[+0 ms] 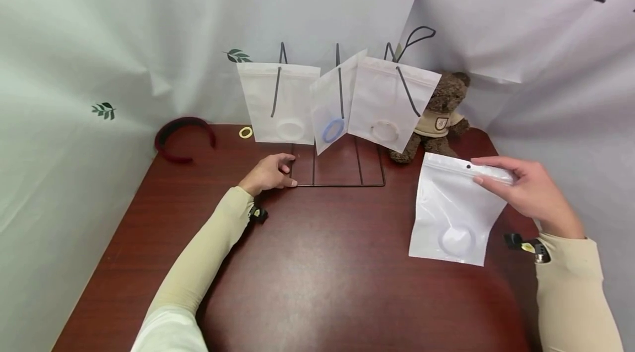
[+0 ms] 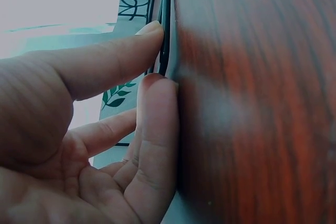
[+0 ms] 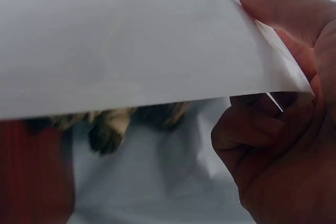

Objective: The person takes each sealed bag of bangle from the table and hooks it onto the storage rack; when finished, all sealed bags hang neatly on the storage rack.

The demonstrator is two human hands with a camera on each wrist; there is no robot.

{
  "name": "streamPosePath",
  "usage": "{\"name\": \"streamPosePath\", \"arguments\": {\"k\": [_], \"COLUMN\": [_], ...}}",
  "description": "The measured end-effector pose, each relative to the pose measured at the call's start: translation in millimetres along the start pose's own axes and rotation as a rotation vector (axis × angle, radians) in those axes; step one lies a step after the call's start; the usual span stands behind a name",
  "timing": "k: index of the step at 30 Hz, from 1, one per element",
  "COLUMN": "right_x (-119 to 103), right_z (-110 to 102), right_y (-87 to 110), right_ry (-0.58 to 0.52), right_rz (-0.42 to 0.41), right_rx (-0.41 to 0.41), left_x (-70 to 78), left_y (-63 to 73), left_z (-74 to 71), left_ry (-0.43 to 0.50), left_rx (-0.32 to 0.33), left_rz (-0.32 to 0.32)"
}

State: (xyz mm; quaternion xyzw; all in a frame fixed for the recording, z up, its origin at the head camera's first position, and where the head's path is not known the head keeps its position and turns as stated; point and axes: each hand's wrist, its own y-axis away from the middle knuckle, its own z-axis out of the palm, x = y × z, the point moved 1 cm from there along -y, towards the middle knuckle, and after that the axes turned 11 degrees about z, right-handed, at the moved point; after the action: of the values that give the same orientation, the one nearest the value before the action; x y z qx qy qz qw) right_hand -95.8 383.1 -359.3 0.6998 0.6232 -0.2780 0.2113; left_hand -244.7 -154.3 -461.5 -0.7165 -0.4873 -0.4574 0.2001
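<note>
My right hand (image 1: 538, 192) pinches a white zip bag (image 1: 431, 203) by the top edge, near its hanging hole. A round ring shows faintly through the lower part of this bag. In the right wrist view, the bag's sheet (image 3: 131, 40) spreads out from between thumb and fingers. My left hand (image 1: 268, 174) pinches the front left corner of a black wire rack (image 1: 342, 185) at the tabletop. Up close, thumb and finger meet on the rack's wire (image 2: 166, 30). Three similar bags hang from the rack's hooks: left (image 1: 263, 98), middle (image 1: 324, 96) and right (image 1: 377, 93).
A brown teddy bear (image 1: 448, 93) sits at the back right, partly behind the right hanging bag. On the back left lie a dark red headband (image 1: 161, 145) and a small yellow ring (image 1: 240, 132). White curtains (image 1: 198, 38) enclose the brown table (image 1: 317, 286).
</note>
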Motion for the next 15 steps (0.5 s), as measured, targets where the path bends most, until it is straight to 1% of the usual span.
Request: {"name": "streamPosePath", "arguments": {"k": [6,12,15], "right_x": [-32.2,-62.9,-76.1], "right_z": [6.4,15.9,21.7], "right_y": [0.3,-4.5,-9.1], "right_ry": [-0.036,-0.041,-0.055], "right_rz": [-0.140,-0.326,-0.409], "right_rx": [0.064,0.109,0.117], "left_x": [-1.7,-2.5,-1.6], "left_y": [0.2,-0.3,-0.2], "left_z": [-0.3,1.0,1.0], "left_ry": [-0.001,-0.005,-0.001], "left_rx": [0.008,0.002,0.004], "left_rz": [0.003,0.005,0.006]}}
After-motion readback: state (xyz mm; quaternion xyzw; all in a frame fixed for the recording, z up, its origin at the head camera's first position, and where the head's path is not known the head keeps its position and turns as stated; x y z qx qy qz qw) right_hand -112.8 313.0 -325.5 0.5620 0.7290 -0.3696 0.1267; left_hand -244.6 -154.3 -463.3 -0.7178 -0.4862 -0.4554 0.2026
